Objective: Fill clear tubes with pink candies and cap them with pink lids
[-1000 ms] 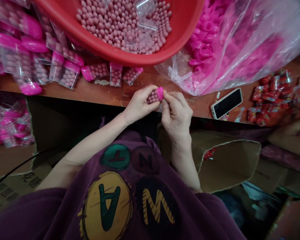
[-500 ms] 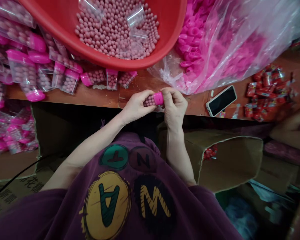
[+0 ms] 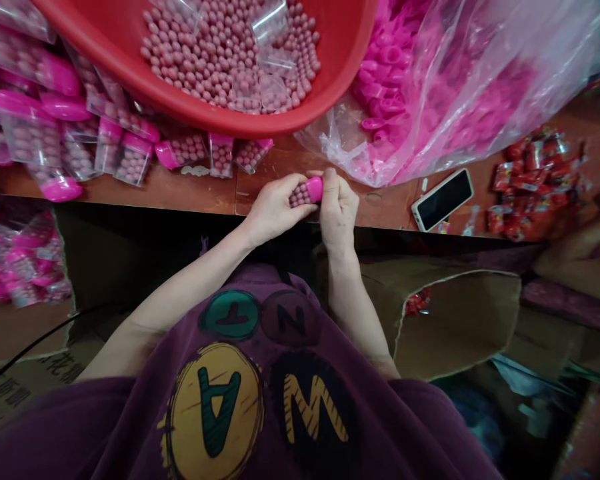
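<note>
My left hand [image 3: 275,210] grips a small clear packet of pink beads [image 3: 301,195] whose magenta cap [image 3: 315,189] sticks out to the right. My right hand [image 3: 337,210] closes on the cap end of the same packet, its fingertips pressed against the magenta plastic. Both hands are just over the front edge of a wooden table [image 3: 180,193]. A row of filled, capped bead packets [image 3: 133,158] lies to the left of them. Part of the held packet is hidden by my fingers.
A red basin [image 3: 205,113] of pink beads and loose empty packets overhangs the table. To the right are a bulging plastic bag of magenta caps [image 3: 390,87], a phone [image 3: 443,199] and red-wrapped sweets [image 3: 523,187]. A cardboard box [image 3: 455,327] sits below the edge, and another person's forearm [image 3: 580,243] shows at right.
My right hand has shifted slightly left and up along the cap, and the packet now tilts a little higher at its capped end. The view has moved only slightly.
</note>
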`<state>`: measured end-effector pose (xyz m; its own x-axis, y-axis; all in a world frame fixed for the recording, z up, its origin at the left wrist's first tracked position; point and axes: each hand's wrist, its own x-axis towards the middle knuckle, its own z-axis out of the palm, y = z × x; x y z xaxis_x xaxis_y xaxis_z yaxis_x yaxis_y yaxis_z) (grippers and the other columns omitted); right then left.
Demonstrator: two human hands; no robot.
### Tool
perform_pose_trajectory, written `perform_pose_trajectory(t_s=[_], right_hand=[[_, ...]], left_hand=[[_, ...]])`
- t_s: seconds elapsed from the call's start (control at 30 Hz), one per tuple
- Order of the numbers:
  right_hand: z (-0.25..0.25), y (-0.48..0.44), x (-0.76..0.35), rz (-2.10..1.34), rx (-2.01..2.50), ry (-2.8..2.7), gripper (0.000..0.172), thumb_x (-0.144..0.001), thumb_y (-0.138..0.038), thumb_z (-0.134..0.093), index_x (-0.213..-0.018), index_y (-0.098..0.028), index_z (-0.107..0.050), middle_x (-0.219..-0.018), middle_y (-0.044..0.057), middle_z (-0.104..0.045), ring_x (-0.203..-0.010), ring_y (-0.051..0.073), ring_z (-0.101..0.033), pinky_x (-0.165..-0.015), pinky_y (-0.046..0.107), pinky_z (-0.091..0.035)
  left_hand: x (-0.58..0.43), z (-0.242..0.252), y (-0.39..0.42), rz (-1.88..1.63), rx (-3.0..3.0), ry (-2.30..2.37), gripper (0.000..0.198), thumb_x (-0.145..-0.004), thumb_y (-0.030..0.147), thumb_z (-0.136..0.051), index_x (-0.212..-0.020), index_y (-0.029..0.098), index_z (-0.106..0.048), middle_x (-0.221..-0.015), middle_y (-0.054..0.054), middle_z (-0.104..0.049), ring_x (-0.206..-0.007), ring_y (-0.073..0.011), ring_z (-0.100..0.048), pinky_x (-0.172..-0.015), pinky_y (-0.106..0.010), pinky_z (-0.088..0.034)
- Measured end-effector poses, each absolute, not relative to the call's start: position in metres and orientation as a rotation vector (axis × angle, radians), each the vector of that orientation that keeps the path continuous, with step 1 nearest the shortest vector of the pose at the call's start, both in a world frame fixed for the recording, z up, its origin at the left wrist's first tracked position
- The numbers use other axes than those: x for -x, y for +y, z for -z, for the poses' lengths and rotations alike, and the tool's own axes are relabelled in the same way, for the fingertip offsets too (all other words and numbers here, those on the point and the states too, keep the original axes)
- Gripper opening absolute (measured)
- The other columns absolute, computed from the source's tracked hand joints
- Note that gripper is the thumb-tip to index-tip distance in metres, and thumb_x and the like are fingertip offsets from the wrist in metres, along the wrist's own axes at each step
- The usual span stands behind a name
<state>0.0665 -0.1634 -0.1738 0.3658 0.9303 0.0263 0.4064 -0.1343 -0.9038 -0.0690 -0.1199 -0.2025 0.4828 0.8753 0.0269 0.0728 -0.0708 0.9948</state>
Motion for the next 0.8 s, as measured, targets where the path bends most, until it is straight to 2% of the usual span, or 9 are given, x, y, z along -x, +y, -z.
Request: perform_pose_trajectory(t_s=[0.07,0.17,0.27,0.33,0.43,0.5,0.7,0.8], right_hand=[[0.178,-0.159,-0.068,-0.745,1.708,-1.116,0.062,-0.105,-0.073,-0.045,-0.104,-0.023,-0.082,-0.101,0.004,-0.081,-0.105,0.020,-0.078,-0.101,0.036,-0.063],[0.187,-0.157,-0.069,-0.808,1.641,-0.978,0.063,-0.105,-0.073,-0.043,-0.111,-0.023,-0.081,-0.103,0.005,-0.082,-0.100,0.019,-0.079,-0.094,0.035,-0.064],[0.197,-0.159,-0.066,-0.814,1.547,-0.892,0.057,-0.106,-0.070,-0.045,-0.116,-0.025,-0.078,-0.099,0.004,-0.081,-0.088,0.017,-0.078,-0.082,0.033,-0.064],[0.199,-0.162,-0.063,-0.774,1.539,-0.928,0.048,-0.105,-0.065,-0.052,-0.114,-0.025,-0.077,-0.097,0.003,-0.081,-0.082,0.016,-0.077,-0.079,0.032,-0.063],[0.196,-0.165,-0.060,-0.718,1.575,-1.029,0.043,-0.105,-0.059,-0.056,-0.112,-0.023,-0.078,-0.096,0.004,-0.082,-0.079,0.015,-0.075,-0.082,0.033,-0.062],[0.193,-0.166,-0.059,-0.692,1.586,-1.062,0.044,-0.105,-0.058,-0.055,-0.110,-0.021,-0.078,-0.095,0.005,-0.082,-0.079,0.015,-0.075,-0.083,0.034,-0.063],[0.196,-0.165,-0.062,-0.655,1.646,-1.123,0.047,-0.103,-0.059,-0.056,-0.110,-0.019,-0.078,-0.098,0.008,-0.082,-0.081,0.018,-0.077,-0.084,0.038,-0.063],[0.199,-0.165,-0.062,-0.627,1.676,-1.150,0.048,-0.104,-0.058,-0.054,-0.111,-0.017,-0.079,-0.097,0.009,-0.081,-0.082,0.019,-0.077,-0.087,0.039,-0.062]], left_hand=[[0.071,0.197,-0.121,-0.805,-1.501,0.849,0.034,-0.084,0.019,-0.078,-0.116,0.015,-0.069,-0.104,-0.004,-0.078,-0.090,-0.0158,-0.071,-0.084,-0.027,-0.056],[0.082,0.188,-0.122,-0.798,-1.642,0.831,0.029,-0.100,0.027,-0.065,-0.126,0.014,-0.068,-0.111,-0.008,-0.078,-0.096,-0.0176,-0.073,-0.088,-0.029,-0.057],[0.095,0.183,-0.119,-0.777,-2.008,1.041,0.030,-0.108,0.038,-0.056,-0.120,0.016,-0.072,-0.108,-0.010,-0.078,-0.103,-0.0234,-0.072,-0.095,-0.037,-0.056],[0.099,0.184,-0.112,-0.744,-2.245,1.181,0.033,-0.110,0.040,-0.052,-0.114,0.016,-0.074,-0.111,-0.013,-0.078,-0.116,-0.0289,-0.070,-0.104,-0.044,-0.053],[0.099,0.189,-0.096,-0.651,-2.519,1.193,0.031,-0.110,0.027,-0.048,-0.119,0.013,-0.074,-0.140,-0.019,-0.072,-0.137,-0.0334,-0.063,-0.116,-0.052,-0.047],[0.099,0.193,-0.086,-0.574,-2.649,1.135,0.032,-0.108,0.019,-0.047,-0.124,0.012,-0.074,-0.151,-0.021,-0.066,-0.139,-0.0336,-0.063,-0.118,-0.055,-0.046],[0.130,0.201,-0.073,-0.596,-2.825,1.078,0.034,-0.111,0.025,-0.045,-0.119,0.012,-0.075,-0.143,-0.019,-0.073,-0.132,-0.0324,-0.069,-0.115,-0.057,-0.050],[0.156,0.209,-0.067,-0.687,-2.888,0.941,0.028,-0.109,0.018,-0.050,-0.122,0.015,-0.075,-0.140,-0.015,-0.075,-0.135,-0.0296,-0.069,-0.118,-0.057,-0.050]])
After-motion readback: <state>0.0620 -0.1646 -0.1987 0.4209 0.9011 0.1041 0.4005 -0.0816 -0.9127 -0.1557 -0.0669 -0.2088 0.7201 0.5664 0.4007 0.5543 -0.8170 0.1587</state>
